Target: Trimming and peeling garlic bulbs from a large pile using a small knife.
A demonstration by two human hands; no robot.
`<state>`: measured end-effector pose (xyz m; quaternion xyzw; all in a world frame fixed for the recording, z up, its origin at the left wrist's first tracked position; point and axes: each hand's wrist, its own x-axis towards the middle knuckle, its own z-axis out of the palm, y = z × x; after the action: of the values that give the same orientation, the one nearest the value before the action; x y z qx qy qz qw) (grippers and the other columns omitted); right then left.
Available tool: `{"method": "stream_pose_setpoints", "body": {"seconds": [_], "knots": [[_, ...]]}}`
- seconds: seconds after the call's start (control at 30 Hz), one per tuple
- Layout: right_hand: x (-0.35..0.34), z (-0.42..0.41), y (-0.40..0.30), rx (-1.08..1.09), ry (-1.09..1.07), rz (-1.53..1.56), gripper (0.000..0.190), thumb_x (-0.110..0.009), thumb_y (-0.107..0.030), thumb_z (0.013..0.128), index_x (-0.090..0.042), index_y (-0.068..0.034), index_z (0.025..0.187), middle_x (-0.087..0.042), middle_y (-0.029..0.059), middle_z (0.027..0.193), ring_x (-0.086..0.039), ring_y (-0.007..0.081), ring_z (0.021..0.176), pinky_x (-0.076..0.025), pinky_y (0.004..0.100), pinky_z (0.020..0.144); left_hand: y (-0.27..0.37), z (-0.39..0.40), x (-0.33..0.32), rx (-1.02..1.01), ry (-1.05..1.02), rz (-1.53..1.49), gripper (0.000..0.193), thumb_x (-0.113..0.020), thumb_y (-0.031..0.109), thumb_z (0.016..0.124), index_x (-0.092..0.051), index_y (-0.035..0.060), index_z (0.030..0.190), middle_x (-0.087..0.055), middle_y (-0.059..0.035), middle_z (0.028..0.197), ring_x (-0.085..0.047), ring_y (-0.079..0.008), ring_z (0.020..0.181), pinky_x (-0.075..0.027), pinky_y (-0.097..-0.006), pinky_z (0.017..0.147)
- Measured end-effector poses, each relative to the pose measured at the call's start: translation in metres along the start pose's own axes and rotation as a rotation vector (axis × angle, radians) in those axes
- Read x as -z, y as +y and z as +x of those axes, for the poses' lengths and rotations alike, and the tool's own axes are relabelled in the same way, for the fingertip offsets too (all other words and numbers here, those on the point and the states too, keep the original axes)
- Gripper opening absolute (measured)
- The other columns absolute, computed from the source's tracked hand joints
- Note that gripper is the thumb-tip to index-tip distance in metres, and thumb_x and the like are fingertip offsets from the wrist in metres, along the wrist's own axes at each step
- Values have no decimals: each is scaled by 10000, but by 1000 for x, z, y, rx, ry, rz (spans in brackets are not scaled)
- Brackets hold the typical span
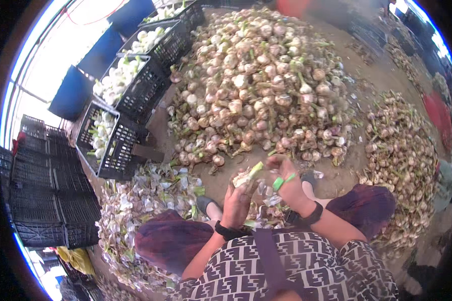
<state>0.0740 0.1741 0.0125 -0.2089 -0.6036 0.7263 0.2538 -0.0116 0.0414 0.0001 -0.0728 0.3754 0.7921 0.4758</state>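
My left hand (238, 201) is closed around a garlic bulb (243, 178), its short green stem pointing up and to the right. Close by on the right is my right hand (286, 177), slightly blurred, with a green band (278, 183) across it; whether its fingers hold anything cannot be told. Beyond both hands lies a large heap of unpeeled garlic bulbs (248, 86). Loose papery garlic skins (135, 210) cover the ground on the left, with more between my legs.
Black plastic crates (115, 150) of pale, cleaned garlic stand in a row at upper left. Stacked black crates (37, 180) rise at far left. Another garlic heap (399, 150) lies at right, near my knee. A yellow cloth or bag (76, 259) is at lower left.
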Motion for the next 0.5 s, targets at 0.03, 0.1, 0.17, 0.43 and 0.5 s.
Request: {"method": "stream_pose_setpoints", "body": {"seconds": [0.03,0.1,0.17,0.43,0.5], "knots": [[5,-5,2,19,15,7,324,-547,-16,819,-442,-65,1122,-524,42,1002,-559,119,966,-486,260,747,-4,0,-1,-44,-52,37,436,-441,-9,828,-349,66,1247,-441,-97,1216,-467,-210,1102,-374,-348,961],[16,-13,12,-565,96,582,231,-534,-47,863,-453,-67,1079,-538,16,897,-575,93,872,-488,245,686,-11,-1,-3,-88,-121,84,459,-441,-24,825,-324,78,1257,-400,-98,1257,-424,-211,1154,-340,-349,993],[-3,-18,-5,-591,139,493,234,-550,-114,880,-456,-65,1088,-559,-1,893,-560,92,867,-475,251,686,-23,0,-3,-302,-187,355,467,-506,6,825,-326,79,1249,-402,-96,1274,-433,-207,1146,-368,-324,963],[9,-17,11,-288,-37,201,205,-600,-139,853,-555,-16,1011,-596,32,933,-531,77,845,-440,224,735,-18,-9,-14,-428,-190,658,564,-644,-33,735,-376,26,1228,-480,-73,1180,-487,-169,1067,-397,-299,927],[9,-16,12,-299,-63,203,212,-599,-135,852,-560,-7,1015,-603,38,920,-526,78,856,-437,226,750,-16,-6,-9,-381,-140,630,554,-642,-22,744,-386,19,1233,-502,-72,1148,-499,-164,1047,-403,-296,918]]}}
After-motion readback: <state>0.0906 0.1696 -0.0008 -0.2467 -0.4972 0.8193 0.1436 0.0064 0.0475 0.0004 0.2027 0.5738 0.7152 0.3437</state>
